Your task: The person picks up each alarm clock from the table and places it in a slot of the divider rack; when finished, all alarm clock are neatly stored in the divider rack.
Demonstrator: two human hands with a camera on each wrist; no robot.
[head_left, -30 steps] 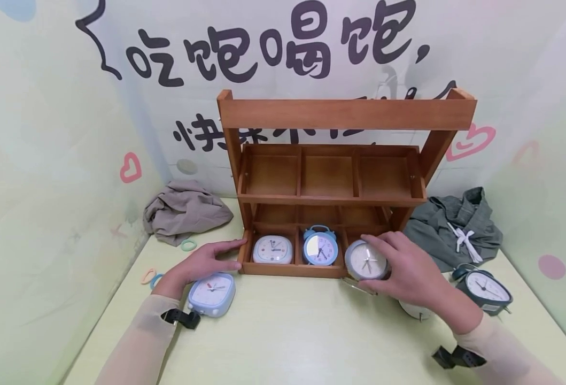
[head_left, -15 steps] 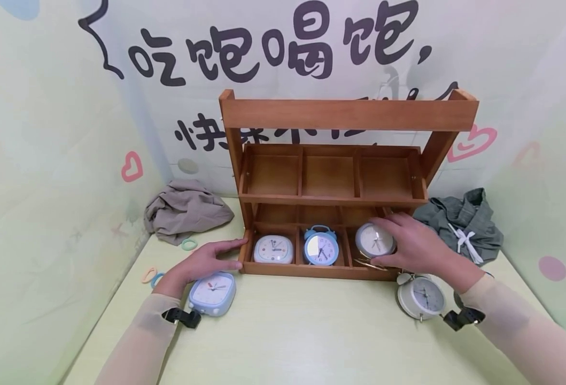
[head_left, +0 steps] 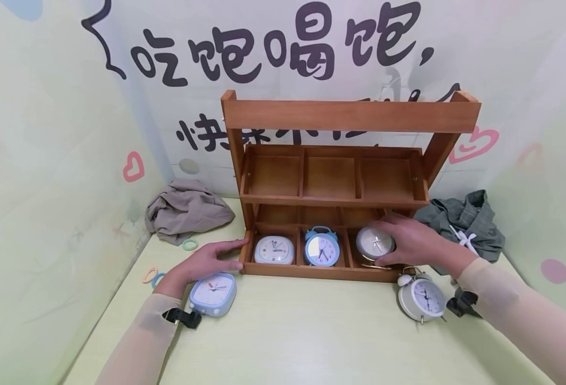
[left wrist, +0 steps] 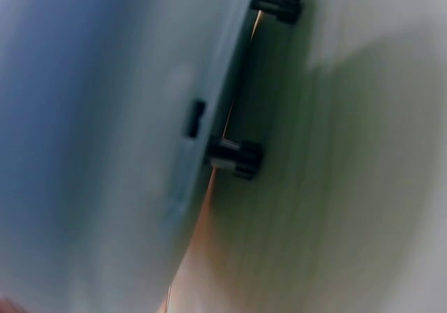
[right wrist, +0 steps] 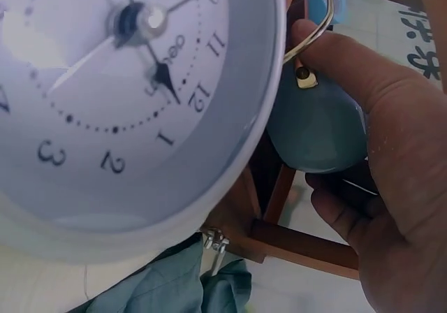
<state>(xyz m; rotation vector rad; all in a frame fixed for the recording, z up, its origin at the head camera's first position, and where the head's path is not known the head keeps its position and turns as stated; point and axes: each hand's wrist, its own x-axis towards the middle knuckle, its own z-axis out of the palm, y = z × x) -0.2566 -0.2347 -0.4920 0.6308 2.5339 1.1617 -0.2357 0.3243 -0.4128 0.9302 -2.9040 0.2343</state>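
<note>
While your right hand [head_left: 410, 240] sits at the lower right compartment of the wooden rack [head_left: 350, 115], its fingers [right wrist: 335, 61] are curled round a grey round clock [head_left: 375, 243], thumb below and the rest over the top and side. The clock stands inside that compartment, face to the camera, with its wire stand at the front lip. The right wrist view shows the clock's grey back and wire loop against your palm.

Your left hand [head_left: 203, 262] lies at centre left of the frame, fingers straight, tips touching the rack's lower left corner; it holds nothing. A pale blue square clock [head_left: 212, 294] lies on the desk [head_left: 302, 342] against that wrist.

In the lower row, a white square clock [head_left: 274, 249] fills the left compartment and a blue twin-bell clock [head_left: 322, 247] the middle. The upper row's three compartments hold no clocks.

A white twin-bell clock [head_left: 421, 297] lies on the desk just beside your right forearm. Beige cloth [head_left: 186, 208] at left, grey-green garment [head_left: 465, 224] at right, hair ties [head_left: 150, 276] near the left edge.
</note>
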